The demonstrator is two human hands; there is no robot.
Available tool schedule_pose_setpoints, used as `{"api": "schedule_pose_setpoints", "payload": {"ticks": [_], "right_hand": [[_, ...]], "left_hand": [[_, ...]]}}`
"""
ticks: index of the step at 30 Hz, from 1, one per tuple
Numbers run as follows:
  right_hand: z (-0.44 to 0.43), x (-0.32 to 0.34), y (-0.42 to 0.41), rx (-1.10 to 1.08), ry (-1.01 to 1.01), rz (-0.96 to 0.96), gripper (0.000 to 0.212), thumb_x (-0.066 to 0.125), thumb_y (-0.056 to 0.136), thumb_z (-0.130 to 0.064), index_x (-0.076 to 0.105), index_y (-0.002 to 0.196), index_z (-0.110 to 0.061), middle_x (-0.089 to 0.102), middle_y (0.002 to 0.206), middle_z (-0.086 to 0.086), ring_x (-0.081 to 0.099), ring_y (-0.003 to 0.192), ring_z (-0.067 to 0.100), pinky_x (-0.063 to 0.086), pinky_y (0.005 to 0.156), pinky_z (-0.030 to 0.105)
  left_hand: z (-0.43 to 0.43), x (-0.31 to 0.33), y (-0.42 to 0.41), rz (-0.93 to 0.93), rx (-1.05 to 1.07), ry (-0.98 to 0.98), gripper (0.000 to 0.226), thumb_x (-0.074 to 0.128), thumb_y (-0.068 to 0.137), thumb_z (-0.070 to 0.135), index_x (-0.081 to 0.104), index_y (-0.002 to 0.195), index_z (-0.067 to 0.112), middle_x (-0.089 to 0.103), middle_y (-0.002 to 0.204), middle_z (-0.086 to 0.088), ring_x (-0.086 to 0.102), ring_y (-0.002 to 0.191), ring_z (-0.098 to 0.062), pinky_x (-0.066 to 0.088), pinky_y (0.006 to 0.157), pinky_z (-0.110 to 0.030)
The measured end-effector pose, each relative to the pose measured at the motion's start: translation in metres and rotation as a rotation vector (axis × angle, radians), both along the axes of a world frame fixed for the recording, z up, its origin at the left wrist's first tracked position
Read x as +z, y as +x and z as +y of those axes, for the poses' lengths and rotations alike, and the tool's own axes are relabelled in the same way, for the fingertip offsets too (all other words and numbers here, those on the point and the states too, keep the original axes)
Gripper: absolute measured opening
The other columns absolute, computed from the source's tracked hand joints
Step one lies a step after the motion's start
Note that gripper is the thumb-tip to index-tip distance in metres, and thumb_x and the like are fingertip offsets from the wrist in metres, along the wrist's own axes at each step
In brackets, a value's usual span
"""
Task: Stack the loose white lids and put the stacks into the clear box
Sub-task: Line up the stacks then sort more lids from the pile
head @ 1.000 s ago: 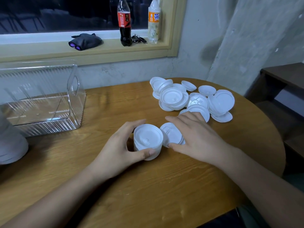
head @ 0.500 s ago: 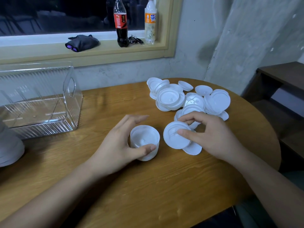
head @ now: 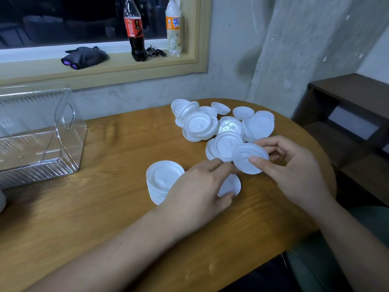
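A short stack of white lids (head: 162, 180) stands free on the round wooden table (head: 105, 218). My left hand (head: 200, 188) lies just right of the stack, thumb and fingers pinching a single white lid (head: 231, 183) that lies flat on the table. My right hand (head: 294, 171) pinches another white lid (head: 249, 159) by its rim and holds it tilted above the table. Behind both hands lies a loose pile of white lids (head: 210, 125). The clear box (head: 42, 133), with ribbed walls and a handle cutout, stands at the left with no lids visible in it.
A cola bottle (head: 134, 32), an orange-label bottle (head: 173, 28), keys (head: 155, 52) and a dark cloth bundle (head: 85, 57) sit on the window sill. A dark wooden shelf (head: 347, 114) stands at the right. A white object (head: 1, 200) shows at the left edge.
My left hand has let go of the stack and moved right onto the flat lid. My right hand has lifted its lid and carried it up and to the right.
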State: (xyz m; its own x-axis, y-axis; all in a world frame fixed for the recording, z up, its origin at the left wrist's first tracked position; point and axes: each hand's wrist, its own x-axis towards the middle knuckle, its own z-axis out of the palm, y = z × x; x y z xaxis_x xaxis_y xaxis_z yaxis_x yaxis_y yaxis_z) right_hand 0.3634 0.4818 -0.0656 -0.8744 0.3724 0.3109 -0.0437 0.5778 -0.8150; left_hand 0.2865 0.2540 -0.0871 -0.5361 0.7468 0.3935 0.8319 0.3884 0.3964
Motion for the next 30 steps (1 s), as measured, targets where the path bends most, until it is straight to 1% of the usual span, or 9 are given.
{"api": "schedule_pose_setpoints", "payload": {"ticks": [2, 4, 6, 9, 15, 21, 23, 27, 30], "right_hand": [[0.005, -0.002, 0.003, -0.034, 0.011, 0.0, 0.029, 0.087, 0.088, -0.03, 0.075, 0.113, -0.038, 0.076, 0.102, -0.016, 0.071, 0.099, 0.009, 0.059, 0.086, 0.029], [0.009, -0.004, 0.005, -0.06, 0.026, -0.007, 0.029, 0.086, 0.089, -0.029, 0.074, 0.112, -0.041, 0.075, 0.102, -0.02, 0.07, 0.099, 0.007, 0.059, 0.085, 0.029], [0.01, -0.005, 0.006, -0.064, 0.026, -0.01, 0.029, 0.085, 0.09, -0.028, 0.073, 0.111, -0.044, 0.074, 0.103, -0.02, 0.07, 0.1, 0.006, 0.058, 0.085, 0.028], [0.008, -0.006, 0.006, -0.047, 0.03, -0.005, 0.028, 0.083, 0.092, -0.025, 0.073, 0.111, -0.043, 0.074, 0.105, -0.019, 0.069, 0.101, 0.007, 0.056, 0.087, 0.025], [0.002, -0.004, 0.004, -0.053, 0.018, -0.014, 0.025, 0.081, 0.094, -0.026, 0.073, 0.113, -0.04, 0.074, 0.105, -0.02, 0.068, 0.102, 0.004, 0.055, 0.087, 0.025], [-0.01, 0.002, 0.0, -0.037, 0.061, 0.012, 0.024, 0.08, 0.095, -0.026, 0.072, 0.113, -0.04, 0.07, 0.107, -0.031, 0.064, 0.107, -0.005, 0.048, 0.082, 0.007], [-0.014, 0.004, -0.002, -0.036, 0.058, 0.054, 0.024, 0.08, 0.095, -0.024, 0.074, 0.114, -0.037, 0.072, 0.108, -0.028, 0.065, 0.109, -0.003, 0.046, 0.084, 0.004], [-0.028, 0.009, -0.01, -0.005, 0.013, 0.127, 0.024, 0.08, 0.094, -0.022, 0.075, 0.115, -0.033, 0.076, 0.109, -0.018, 0.069, 0.11, 0.007, 0.051, 0.09, 0.012], [-0.048, 0.012, -0.017, 0.056, 0.002, 0.157, 0.025, 0.081, 0.094, -0.019, 0.075, 0.113, -0.036, 0.075, 0.108, -0.02, 0.069, 0.11, 0.008, 0.052, 0.091, 0.014]], "left_hand": [[0.011, -0.009, 0.003, -0.046, 0.046, -0.001, 0.059, 0.076, 0.093, 0.036, 0.049, 0.145, 0.034, 0.059, 0.135, 0.01, 0.062, 0.119, -0.017, 0.056, 0.093, -0.036], [0.019, -0.018, 0.003, -0.088, 0.105, -0.004, 0.074, 0.079, 0.091, 0.038, 0.043, 0.155, 0.03, 0.053, 0.146, 0.009, 0.058, 0.126, -0.019, 0.052, 0.102, -0.033], [0.023, -0.028, 0.0, -0.104, 0.164, -0.047, 0.082, 0.08, 0.091, 0.043, 0.037, 0.159, 0.026, 0.049, 0.151, 0.005, 0.055, 0.128, -0.023, 0.048, 0.107, -0.036], [0.024, -0.036, -0.003, -0.134, 0.226, -0.095, 0.084, 0.077, 0.092, 0.053, 0.036, 0.159, 0.023, 0.049, 0.147, 0.001, 0.054, 0.127, -0.026, 0.045, 0.109, -0.037], [0.022, -0.039, -0.002, -0.203, 0.204, -0.073, 0.092, 0.084, 0.085, 0.058, 0.039, 0.157, 0.022, 0.052, 0.142, 0.003, 0.054, 0.126, -0.02, 0.047, 0.108, -0.038], [0.013, -0.027, 0.005, -0.154, 0.154, 0.028, 0.094, 0.086, 0.083, 0.049, 0.037, 0.159, 0.022, 0.057, 0.14, 0.002, 0.058, 0.125, -0.019, 0.05, 0.103, -0.032], [0.004, -0.013, 0.008, -0.119, 0.142, 0.07, 0.094, 0.088, 0.081, 0.046, 0.038, 0.158, 0.022, 0.058, 0.138, 0.002, 0.059, 0.123, -0.018, 0.051, 0.102, -0.033], [-0.026, 0.01, 0.006, -0.053, 0.202, 0.123, 0.093, 0.088, 0.078, 0.047, 0.042, 0.156, 0.024, 0.058, 0.138, 0.007, 0.057, 0.125, -0.013, 0.045, 0.101, -0.022], [-0.05, 0.017, -0.005, -0.048, 0.246, 0.143, 0.095, 0.085, 0.075, 0.048, 0.042, 0.156, 0.026, 0.061, 0.137, 0.009, 0.057, 0.126, -0.013, 0.046, 0.102, -0.026]]}}
